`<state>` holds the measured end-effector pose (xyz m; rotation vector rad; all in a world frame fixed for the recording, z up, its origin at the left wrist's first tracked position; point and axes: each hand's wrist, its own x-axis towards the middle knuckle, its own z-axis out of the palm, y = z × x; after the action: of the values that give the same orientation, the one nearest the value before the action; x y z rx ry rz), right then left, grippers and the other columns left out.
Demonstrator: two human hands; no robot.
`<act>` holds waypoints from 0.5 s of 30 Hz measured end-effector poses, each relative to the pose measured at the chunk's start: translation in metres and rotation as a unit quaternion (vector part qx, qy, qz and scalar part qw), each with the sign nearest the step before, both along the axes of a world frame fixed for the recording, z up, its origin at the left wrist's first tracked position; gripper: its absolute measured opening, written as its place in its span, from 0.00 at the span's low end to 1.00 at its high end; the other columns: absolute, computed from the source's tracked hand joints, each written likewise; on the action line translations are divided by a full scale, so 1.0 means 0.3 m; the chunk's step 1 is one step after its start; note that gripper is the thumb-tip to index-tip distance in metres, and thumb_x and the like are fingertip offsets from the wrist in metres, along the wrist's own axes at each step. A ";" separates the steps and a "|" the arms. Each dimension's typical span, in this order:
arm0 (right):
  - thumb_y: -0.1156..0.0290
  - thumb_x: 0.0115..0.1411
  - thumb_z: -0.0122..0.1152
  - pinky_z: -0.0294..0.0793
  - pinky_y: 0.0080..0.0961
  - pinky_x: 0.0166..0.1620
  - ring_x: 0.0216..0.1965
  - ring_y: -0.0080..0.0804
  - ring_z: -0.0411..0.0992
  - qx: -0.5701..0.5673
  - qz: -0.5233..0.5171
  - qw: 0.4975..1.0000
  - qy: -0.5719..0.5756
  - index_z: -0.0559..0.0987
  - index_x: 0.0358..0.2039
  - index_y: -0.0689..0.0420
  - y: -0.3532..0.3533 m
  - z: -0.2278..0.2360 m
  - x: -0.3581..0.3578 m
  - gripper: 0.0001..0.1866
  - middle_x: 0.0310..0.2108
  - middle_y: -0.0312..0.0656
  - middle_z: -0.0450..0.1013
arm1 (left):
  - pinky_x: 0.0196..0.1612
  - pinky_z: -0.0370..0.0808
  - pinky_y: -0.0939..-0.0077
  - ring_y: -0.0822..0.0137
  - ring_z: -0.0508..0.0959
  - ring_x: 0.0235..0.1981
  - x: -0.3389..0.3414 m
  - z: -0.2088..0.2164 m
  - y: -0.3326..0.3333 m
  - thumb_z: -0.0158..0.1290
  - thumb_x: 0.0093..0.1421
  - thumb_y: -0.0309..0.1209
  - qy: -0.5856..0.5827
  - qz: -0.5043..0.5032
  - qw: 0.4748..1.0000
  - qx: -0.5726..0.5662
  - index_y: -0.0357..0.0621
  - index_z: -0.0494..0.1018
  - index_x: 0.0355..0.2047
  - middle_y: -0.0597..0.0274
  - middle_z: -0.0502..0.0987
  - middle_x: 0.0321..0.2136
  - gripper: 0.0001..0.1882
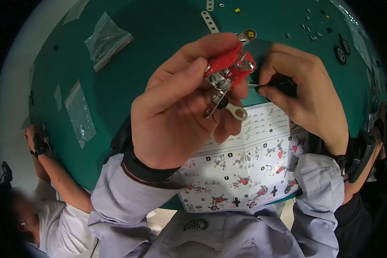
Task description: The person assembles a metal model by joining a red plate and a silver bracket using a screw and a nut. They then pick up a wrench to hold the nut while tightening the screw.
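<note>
My left hand (172,99) is closed around a partly built model (221,77) of red pieces and silvery metal parts, holding it up above the table. A metal strip with a yellow piece sticks out at its top, and a pale ring-ended piece hangs at its lower side. To the right, my right hand (307,88) is bent in a pinch on a thin tool (253,86) with a metal shaft. Its dark end is mostly hidden in the palm, so its exact kind does not show. The shaft points toward the model; whether they touch is unclear.
An instruction sheet (219,178) with printed drawings lies below my hands on the green table (116,81). Clear plastic bags (80,116) lie to the left. Perforated metal strips (209,21), small screws (312,38) and black wheels (340,55) lie farther off. Other people's arms (62,172) are at both sides.
</note>
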<state>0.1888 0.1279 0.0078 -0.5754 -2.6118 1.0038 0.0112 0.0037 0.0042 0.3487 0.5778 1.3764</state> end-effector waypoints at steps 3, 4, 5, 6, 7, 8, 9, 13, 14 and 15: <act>0.81 0.40 0.61 0.68 0.27 0.31 0.27 0.39 0.69 -0.027 -0.016 0.999 0.018 0.70 0.25 0.66 -0.007 -0.014 0.006 0.11 0.24 0.45 0.67 | 0.29 0.77 0.78 0.65 0.77 0.30 0.011 -0.014 0.008 0.38 0.65 0.34 0.022 0.004 0.999 0.039 0.45 0.62 0.56 0.46 0.71 0.41 0.19; 0.81 0.40 0.61 0.68 0.26 0.30 0.26 0.39 0.69 -0.034 -0.023 0.999 0.024 0.70 0.25 0.66 -0.008 -0.016 0.007 0.11 0.24 0.46 0.67 | 0.29 0.77 0.78 0.65 0.77 0.30 0.004 -0.018 0.008 0.38 0.65 0.34 0.022 0.004 0.999 0.039 0.45 0.62 0.56 0.46 0.71 0.41 0.19; 0.81 0.40 0.61 0.68 0.26 0.30 0.26 0.39 0.69 -0.034 -0.022 0.999 0.026 0.70 0.25 0.66 -0.006 -0.017 0.005 0.11 0.24 0.46 0.67 | 0.32 0.78 0.75 0.63 0.77 0.33 -0.007 -0.020 0.008 0.39 0.64 0.33 0.050 -0.020 0.996 0.074 0.43 0.62 0.55 0.45 0.71 0.42 0.19; 0.81 0.40 0.61 0.68 0.26 0.31 0.26 0.39 0.69 -0.032 -0.022 0.999 0.023 0.70 0.26 0.66 -0.004 -0.016 0.003 0.10 0.23 0.46 0.67 | 0.36 0.80 0.72 0.61 0.78 0.37 -0.014 -0.021 0.008 0.40 0.63 0.31 0.077 -0.045 0.990 0.110 0.41 0.62 0.54 0.44 0.71 0.43 0.19; 0.82 0.41 0.60 0.68 0.26 0.31 0.26 0.38 0.70 -0.029 -0.023 0.999 0.019 0.70 0.26 0.67 -0.001 -0.015 0.001 0.10 0.23 0.46 0.67 | 0.36 0.80 0.72 0.61 0.78 0.37 -0.012 -0.018 0.009 0.40 0.63 0.31 0.078 -0.044 0.990 0.110 0.41 0.62 0.54 0.44 0.71 0.43 0.19; 0.82 0.41 0.60 0.68 0.26 0.31 0.26 0.38 0.70 -0.028 -0.024 0.999 0.018 0.70 0.26 0.67 -0.001 -0.013 0.002 0.10 0.23 0.46 0.67 | 0.38 0.79 0.71 0.61 0.78 0.37 -0.008 -0.015 0.008 0.40 0.63 0.31 0.081 -0.040 0.990 0.110 0.40 0.62 0.53 0.44 0.71 0.43 0.19; 0.82 0.41 0.60 0.68 0.26 0.31 0.26 0.37 0.70 -0.022 -0.022 0.999 0.016 0.71 0.26 0.66 0.000 -0.011 0.003 0.10 0.23 0.46 0.67 | 0.40 0.79 0.70 0.61 0.78 0.37 -0.004 -0.012 0.008 0.40 0.63 0.31 0.085 -0.035 0.990 0.111 0.40 0.62 0.52 0.44 0.71 0.43 0.18; 0.81 0.41 0.62 0.67 0.25 0.30 0.26 0.37 0.69 -0.023 -0.038 0.999 0.014 0.73 0.26 0.66 0.010 -0.022 0.022 0.09 0.23 0.45 0.67 | 0.37 0.77 0.73 0.62 0.77 0.37 -0.015 0.019 0.001 0.41 0.62 0.32 0.155 -0.017 0.984 0.083 0.39 0.62 0.52 0.43 0.70 0.44 0.19; 0.81 0.41 0.62 0.67 0.25 0.30 0.26 0.37 0.69 -0.023 -0.038 0.999 0.012 0.73 0.26 0.66 0.013 -0.021 0.024 0.09 0.23 0.45 0.67 | 0.33 0.75 0.76 0.63 0.75 0.36 -0.024 0.023 0.003 0.41 0.62 0.33 0.149 0.042 0.984 0.090 0.39 0.61 0.52 0.44 0.70 0.44 0.19; 0.80 0.41 0.62 0.67 0.25 0.30 0.26 0.37 0.69 -0.004 -0.051 0.999 0.004 0.73 0.26 0.66 0.015 -0.018 0.024 0.09 0.24 0.44 0.67 | 0.30 0.73 0.78 0.64 0.74 0.35 -0.038 0.024 0.006 0.41 0.63 0.33 0.143 0.101 0.980 0.096 0.38 0.61 0.53 0.44 0.69 0.43 0.19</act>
<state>0.1961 0.1326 0.0024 -0.6970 -2.5441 0.9836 -0.0001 0.0053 0.0114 0.6657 0.7343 1.5956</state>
